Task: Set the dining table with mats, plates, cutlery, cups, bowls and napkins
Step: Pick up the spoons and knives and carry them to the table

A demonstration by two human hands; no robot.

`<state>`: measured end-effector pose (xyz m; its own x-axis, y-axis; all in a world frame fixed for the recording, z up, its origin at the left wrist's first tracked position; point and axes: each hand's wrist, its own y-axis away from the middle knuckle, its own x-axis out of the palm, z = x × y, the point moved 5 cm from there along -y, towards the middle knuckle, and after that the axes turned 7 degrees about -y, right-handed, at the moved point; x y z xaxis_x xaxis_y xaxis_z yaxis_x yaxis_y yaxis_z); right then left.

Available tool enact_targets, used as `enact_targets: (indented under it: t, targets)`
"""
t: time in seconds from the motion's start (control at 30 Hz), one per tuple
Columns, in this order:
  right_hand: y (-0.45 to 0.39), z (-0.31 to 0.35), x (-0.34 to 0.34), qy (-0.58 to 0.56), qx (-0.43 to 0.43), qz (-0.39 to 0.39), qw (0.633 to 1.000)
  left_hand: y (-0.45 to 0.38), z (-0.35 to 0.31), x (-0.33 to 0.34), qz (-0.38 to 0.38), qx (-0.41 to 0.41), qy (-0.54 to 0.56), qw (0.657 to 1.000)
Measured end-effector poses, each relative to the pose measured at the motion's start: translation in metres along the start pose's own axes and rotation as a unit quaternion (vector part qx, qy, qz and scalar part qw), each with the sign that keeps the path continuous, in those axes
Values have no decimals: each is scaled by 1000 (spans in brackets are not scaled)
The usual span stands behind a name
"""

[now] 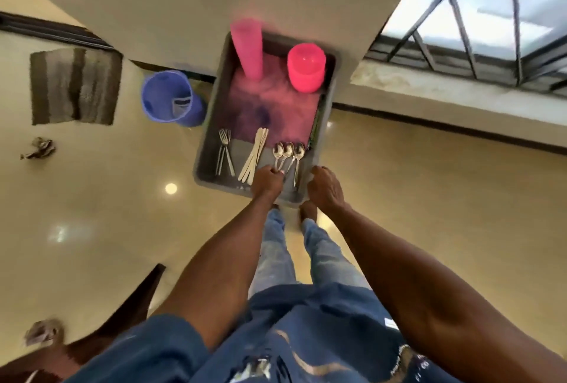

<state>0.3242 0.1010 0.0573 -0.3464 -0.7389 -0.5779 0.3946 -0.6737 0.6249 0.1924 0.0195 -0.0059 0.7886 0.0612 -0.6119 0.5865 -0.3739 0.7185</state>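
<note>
At frame centre, a grey tray (205,149) sits on the floor, carrying pink stacked cups (247,51), pink bowls (306,68), forks (224,151) and spoons (287,152). My left hand (268,181) pinches spoon handles; my right hand (323,187) curls over the tray's near corner.

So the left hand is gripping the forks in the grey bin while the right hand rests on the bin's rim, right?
Not quite. In the head view the left hand grips the handles of the spoons, not the forks, which lie untouched at the left side of the grey bin. The right hand does rest on the bin's near rim.
</note>
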Motion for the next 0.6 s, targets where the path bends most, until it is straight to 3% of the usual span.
enact_targets:
  t: [0.27,0.37,0.6]
  targets:
    - [-43,-28,30,-31,74,-18,997,-116,57,85,68,-92,34,993]
    - [-55,-36,38,-40,79,-28,996,-111,38,80,64,-90,36,993]
    - [-60,-46,35,-90,81,-88,989,-101,3,93,61,-30,-96,993]
